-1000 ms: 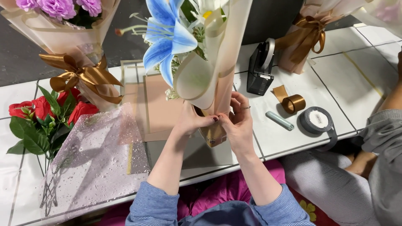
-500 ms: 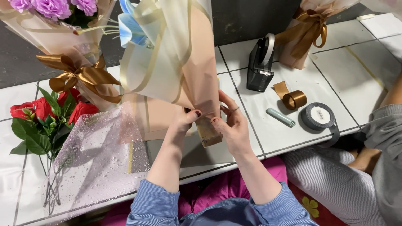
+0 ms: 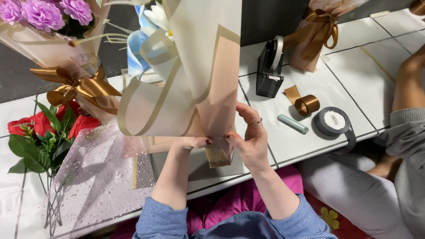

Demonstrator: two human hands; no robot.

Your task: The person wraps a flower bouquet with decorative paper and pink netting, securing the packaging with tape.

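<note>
- Right now both hands gather the neck of a wrapped bouquet (image 3: 195, 84), which stands upright over the white tiled counter (image 3: 354, 66), its peach and cream paper flaring upward around a blue and white flower (image 3: 146, 40).
- Doing this well, I judge, means keeping the gather tight and even at the narrow point, with the folds stacked neatly and the stems kept from slipping down out of the sleeve.
- Left hand (image 3: 191, 142): closed, its fingers pinched on the wrapping paper at the gathered neck, thumb side tucked under the paper's lower edge.
- Right hand (image 3: 251, 138): partly curled, fingertips pressed on the same gathered spot from the other side; a ring shows on one finger. It grips the paper just above the gold-brown stem end (image 3: 218, 155).
- Nearby to the right lie a black tape dispenser (image 3: 270, 71), a gold ribbon roll (image 3: 307, 104), a pale green pen-like tool (image 3: 292, 124) and a grey ribbon spool (image 3: 334, 122), all apart from the hands.
- Left of the hands sit red roses (image 3: 40, 126) and a sheet of glittery pink mesh (image 3: 95, 177); a finished purple bouquet (image 3: 48, 26) leans behind.
</note>
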